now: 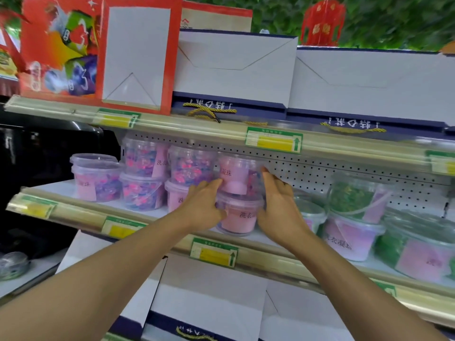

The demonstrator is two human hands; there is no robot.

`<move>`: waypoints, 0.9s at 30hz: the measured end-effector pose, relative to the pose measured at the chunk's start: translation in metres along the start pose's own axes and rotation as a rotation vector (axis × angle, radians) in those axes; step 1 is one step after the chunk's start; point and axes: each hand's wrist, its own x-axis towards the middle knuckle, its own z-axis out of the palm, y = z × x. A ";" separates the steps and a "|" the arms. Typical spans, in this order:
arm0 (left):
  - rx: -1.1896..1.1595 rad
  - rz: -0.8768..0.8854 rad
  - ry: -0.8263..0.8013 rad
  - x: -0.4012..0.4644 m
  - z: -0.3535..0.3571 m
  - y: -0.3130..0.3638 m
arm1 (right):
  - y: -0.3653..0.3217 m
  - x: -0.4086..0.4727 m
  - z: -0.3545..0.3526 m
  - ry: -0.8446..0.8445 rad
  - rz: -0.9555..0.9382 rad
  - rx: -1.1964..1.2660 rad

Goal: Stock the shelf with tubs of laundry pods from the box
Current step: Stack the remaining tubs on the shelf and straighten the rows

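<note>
On the middle shelf (157,214) two clear tubs of laundry pods with pink labels stand stacked. The upper tub (240,172) sits on the lid of the lower tub (237,217). My left hand (203,205) lies against the stack's left side, its fingers touching the upper tub and its thumb on the lower one. My right hand (278,207) flanks the right side, with its fingers stretched up along the upper tub. To the left stand more stacked pink-and-blue tubs (145,178).
Tubs with green pods (354,200) and pink labels fill the shelf to the right. The perforated back panel (307,168) shows behind a gap. The upper shelf's front rail (197,129) hangs low over the tubs. White and navy gift bags (236,67) stand above and below.
</note>
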 end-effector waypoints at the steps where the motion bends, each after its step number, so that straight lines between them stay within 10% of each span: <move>1: -0.011 0.004 0.013 -0.005 0.001 0.000 | 0.000 -0.006 -0.002 0.020 -0.008 0.003; 7: -0.023 0.088 0.155 -0.061 0.011 0.010 | 0.011 -0.071 -0.010 0.014 -0.104 0.013; 27: -0.090 -0.488 -0.439 -0.293 0.240 -0.019 | 0.129 -0.347 0.112 -0.821 0.130 0.122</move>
